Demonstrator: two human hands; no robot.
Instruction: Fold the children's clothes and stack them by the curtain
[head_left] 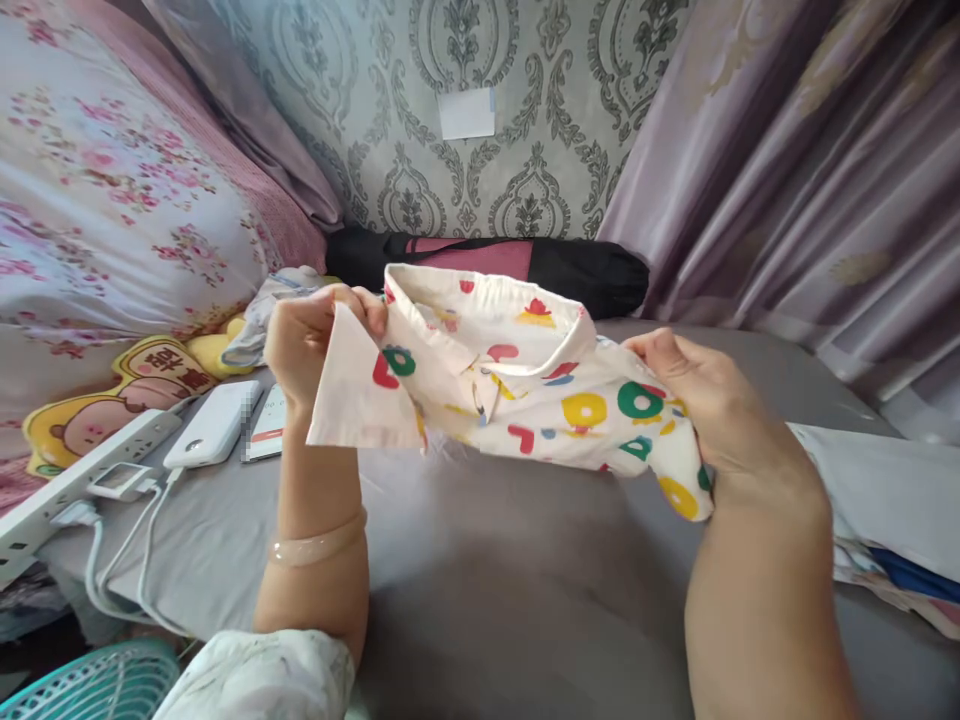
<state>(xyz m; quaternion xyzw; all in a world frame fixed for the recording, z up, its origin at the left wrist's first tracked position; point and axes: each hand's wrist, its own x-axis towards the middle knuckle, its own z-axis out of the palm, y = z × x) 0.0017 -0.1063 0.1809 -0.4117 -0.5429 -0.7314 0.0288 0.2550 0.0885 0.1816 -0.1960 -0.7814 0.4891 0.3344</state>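
Note:
Held up in the air between both hands is a small white collared shirt (525, 410) printed with red, yellow and green shapes. My left hand (322, 335) is closed on the shirt near one shoulder, and a sleeve hangs below it with its plain pale inner side showing. At the other shoulder, my right hand (690, 385) pinches the cloth between thumb and fingers; the second sleeve drops beside the palm. The collar opening faces up. Below, the shirt's lower part tilts away and is mostly hidden.
Underneath lies a grey sheet (525, 590). To the left are a power strip (90, 480), a white power bank (214, 425) with cables, a phone (268, 425) and a yellow plush cushion (142, 385). Folded clothes (892, 510) lie right. A black-and-pink bag (592, 275) rests by the wall.

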